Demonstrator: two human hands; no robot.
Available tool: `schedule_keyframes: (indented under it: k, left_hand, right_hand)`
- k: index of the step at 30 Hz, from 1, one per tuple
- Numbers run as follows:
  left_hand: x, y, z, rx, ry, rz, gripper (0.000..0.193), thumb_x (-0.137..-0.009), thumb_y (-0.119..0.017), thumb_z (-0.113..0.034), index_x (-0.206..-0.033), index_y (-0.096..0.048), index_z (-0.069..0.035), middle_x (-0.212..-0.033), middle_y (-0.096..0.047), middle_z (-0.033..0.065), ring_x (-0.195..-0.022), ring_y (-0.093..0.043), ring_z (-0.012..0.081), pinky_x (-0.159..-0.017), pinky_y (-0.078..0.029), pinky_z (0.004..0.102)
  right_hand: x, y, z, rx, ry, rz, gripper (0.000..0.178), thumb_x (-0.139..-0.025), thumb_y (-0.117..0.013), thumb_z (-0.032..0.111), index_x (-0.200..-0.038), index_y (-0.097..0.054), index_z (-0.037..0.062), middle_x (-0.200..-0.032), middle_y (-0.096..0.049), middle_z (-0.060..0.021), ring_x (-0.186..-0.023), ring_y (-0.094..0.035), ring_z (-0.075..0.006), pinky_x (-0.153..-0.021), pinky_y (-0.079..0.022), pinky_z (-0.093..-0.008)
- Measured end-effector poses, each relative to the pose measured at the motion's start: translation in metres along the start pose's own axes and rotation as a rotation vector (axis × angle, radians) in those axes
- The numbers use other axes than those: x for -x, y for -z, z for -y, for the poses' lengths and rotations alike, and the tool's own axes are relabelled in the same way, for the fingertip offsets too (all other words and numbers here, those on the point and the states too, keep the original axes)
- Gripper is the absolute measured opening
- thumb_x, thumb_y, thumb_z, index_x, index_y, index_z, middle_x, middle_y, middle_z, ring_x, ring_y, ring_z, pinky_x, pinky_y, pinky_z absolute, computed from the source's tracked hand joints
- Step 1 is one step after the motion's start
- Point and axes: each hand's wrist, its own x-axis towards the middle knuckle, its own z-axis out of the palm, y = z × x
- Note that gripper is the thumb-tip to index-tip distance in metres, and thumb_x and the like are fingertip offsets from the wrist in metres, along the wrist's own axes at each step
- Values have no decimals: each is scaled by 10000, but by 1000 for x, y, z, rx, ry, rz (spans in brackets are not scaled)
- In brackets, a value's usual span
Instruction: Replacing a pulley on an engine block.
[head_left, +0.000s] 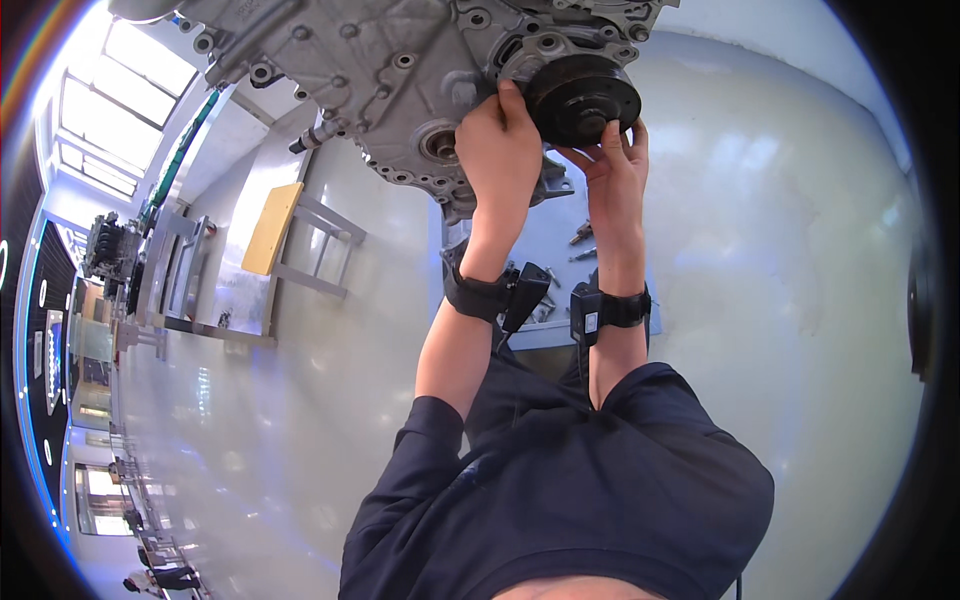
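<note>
A large grey metal engine [340, 80] fills the top of the view, its bolted cover facing me. On its right side sits a round black pulley [568, 98] with a raised hub. My left hand [500, 150] is closed at the pulley's left edge, thumb up against the rim; its other fingers are mostly hidden. My right hand [615, 172] grips the pulley from below right, thumb on its face by the hub and fingers around the lower rim. Below my left hand's knuckles, a round shaft opening [438, 146] shows in the cover. Both wrists wear black strapped devices.
Beneath my forearms stands a blue-grey tray [645, 318] with several metal tools and parts in it. A stool with a yellow wooden seat [272, 230] stands left, beside a metal workbench [232, 285]. Another engine [105, 245] is farther left. A person [165, 579] appears far off, lower left.
</note>
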Motion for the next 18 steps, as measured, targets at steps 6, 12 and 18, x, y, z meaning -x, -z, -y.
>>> schedule_keyframes:
  k: [6,12,18]
  left_hand:
    - [1,-2,10,557,307,61,403,-964,-593,-277,-715,-621,39,-612,-643,150,-568,-637,264,-567,-459,410]
    - [6,2,-13,13,59,-101,391,-928,-628,-296,-718,-620,35,-657,-665,186,-636,-675,363,-611,-502,423]
    - [2,1,-9,-21,42,-139,406,-935,-620,-334,-811,-660,51,-701,-658,229,-688,-661,407,-635,-493,432]
  right_hand:
    - [-2,-1,-5,-41,6,55,616,-1013,-540,176,-1469,-172,-16,-1267,-542,-194,-1023,-672,-320,-815,-619,-472]
    - [-2,3,-4,-59,19,66,581,-1020,-518,164,-1465,-182,1,-1302,-510,-191,-1088,-642,-320,-833,-618,-485]
    - [-4,-2,-3,10,-5,98,579,-1022,-523,189,-1458,-193,0,-1315,-493,-200,-1093,-635,-331,-834,-619,-490]
